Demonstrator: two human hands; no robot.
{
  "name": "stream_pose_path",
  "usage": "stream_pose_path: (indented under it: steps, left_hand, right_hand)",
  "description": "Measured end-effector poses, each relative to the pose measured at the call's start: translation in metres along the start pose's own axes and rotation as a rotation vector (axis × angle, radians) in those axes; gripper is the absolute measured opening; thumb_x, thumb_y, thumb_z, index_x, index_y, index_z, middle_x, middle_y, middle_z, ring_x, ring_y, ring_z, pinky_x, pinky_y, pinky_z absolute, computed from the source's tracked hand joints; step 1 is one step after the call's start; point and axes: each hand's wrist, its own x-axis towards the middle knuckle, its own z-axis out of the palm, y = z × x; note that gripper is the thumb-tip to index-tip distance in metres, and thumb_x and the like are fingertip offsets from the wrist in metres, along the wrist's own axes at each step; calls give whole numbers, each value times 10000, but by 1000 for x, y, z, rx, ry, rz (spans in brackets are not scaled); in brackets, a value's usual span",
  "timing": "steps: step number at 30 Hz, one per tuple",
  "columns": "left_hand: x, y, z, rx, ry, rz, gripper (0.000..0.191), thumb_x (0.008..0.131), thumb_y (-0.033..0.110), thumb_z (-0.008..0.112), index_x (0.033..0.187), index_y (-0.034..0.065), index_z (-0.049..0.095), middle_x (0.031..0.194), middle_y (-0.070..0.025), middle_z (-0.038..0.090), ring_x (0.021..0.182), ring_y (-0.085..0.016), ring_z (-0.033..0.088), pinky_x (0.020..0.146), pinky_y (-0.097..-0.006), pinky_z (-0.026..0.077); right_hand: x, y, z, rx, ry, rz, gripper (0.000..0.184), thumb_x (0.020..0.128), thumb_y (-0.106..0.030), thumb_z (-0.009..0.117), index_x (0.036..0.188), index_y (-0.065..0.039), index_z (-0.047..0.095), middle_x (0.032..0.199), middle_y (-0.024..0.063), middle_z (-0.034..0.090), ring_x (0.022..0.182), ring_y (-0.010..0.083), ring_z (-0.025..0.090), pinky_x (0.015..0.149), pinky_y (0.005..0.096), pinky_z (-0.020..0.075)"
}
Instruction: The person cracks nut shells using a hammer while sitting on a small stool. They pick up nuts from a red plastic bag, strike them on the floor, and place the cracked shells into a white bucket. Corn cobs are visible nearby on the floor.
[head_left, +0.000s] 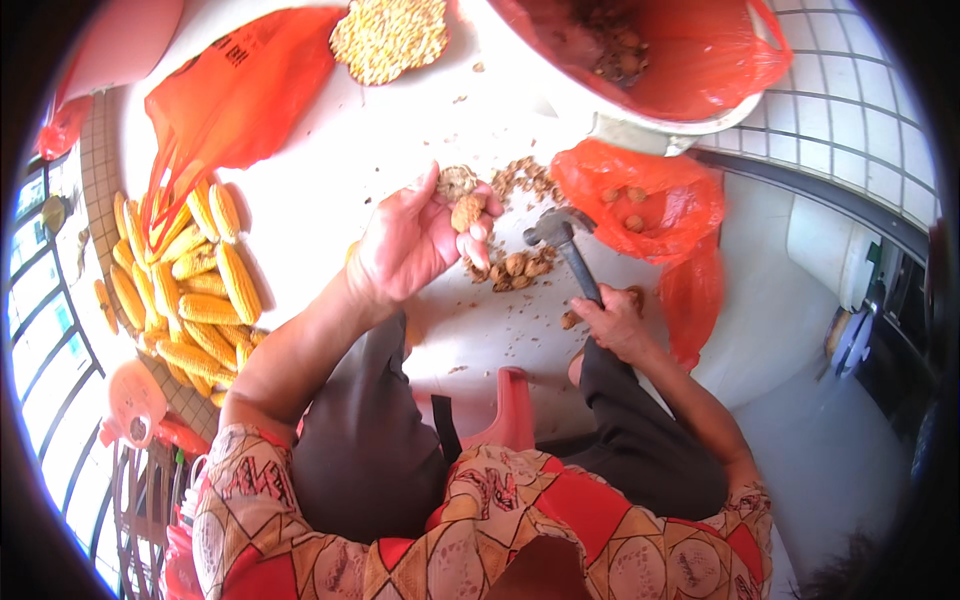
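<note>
My left hand (420, 247) is raised palm up over the floor, its fingers curled around a cracked walnut. A pale, opened walnut piece (456, 181) rests by the fingertips, and a browner walnut piece (468, 212) lies just below it. In my right hand (613, 321) is the dark handle of a claw hammer (559, 232), its head pointing away from me. Between the hands, several walnuts (517, 268) sit in a small heap among shell bits. More broken walnut shells (529, 178) are scattered beyond them.
A red plastic bag (679, 187) with several walnuts stands right of the hammer. Behind it is a white bucket (720, 124) lined with red plastic. Corn cobs (206, 315) are piled at left under another red bag (255, 90). Loose corn kernels (390, 41) lie at the top.
</note>
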Motion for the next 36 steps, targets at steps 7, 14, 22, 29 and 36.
stream_pose_path:
  steps: [7, 14, 22, 29, 36]
  left_hand:
    - [43, 6, 149, 670, -170, 390, 421, 956, 299, 398, 1118, -80, 486, 927, -175, 612, 782, -257, 637, 684, -331, 546]
    - [-10, 32, 106, 1857, 76, 1393, 231, 919, 133, 494, 981, -65, 597, 840, -115, 645, 740, -191, 628, 675, -281, 518]
    - [-52, 42, -138, 1595, 1093, 515, 294, 712, 170, 682, 889, -59, 632, 737, -165, 625, 626, -269, 602, 618, -335, 493]
    - [-37, 21, -238, 1567, 994, 686, 301, 787, 169, 637, 993, -37, 564, 949, -144, 581, 843, -245, 598, 745, -308, 484]
    - [-14, 38, -226, 1501, 729, 920, 151, 728, 41, 626, 874, 40, 588, 849, -132, 563, 716, -269, 598, 652, -336, 493]
  right_hand:
    - [-9, -5, -7, 2, -17, -40, 282, 818, -279, 592, 759, -18, 506, 552, -15, 463, 428, 70, 416, 388, 240, 338]
    - [-9, 1, 12, -102, 42, -268, 293, 819, -277, 590, 698, -24, 505, 538, 2, 443, 483, 79, 430, 448, 279, 361]
    - [-4, -6, 32, -595, -92, -281, 386, 756, -363, 631, 767, 18, 569, 595, 156, 563, 546, 272, 553, 586, 371, 432]
    - [34, -60, 113, -256, -98, -188, 304, 836, -276, 587, 735, 1, 512, 550, 52, 475, 492, 133, 462, 475, 317, 379]
    - [83, -60, 188, -175, 201, -210, 317, 864, -263, 576, 680, -28, 471, 541, -11, 423, 498, 78, 392, 450, 283, 342]
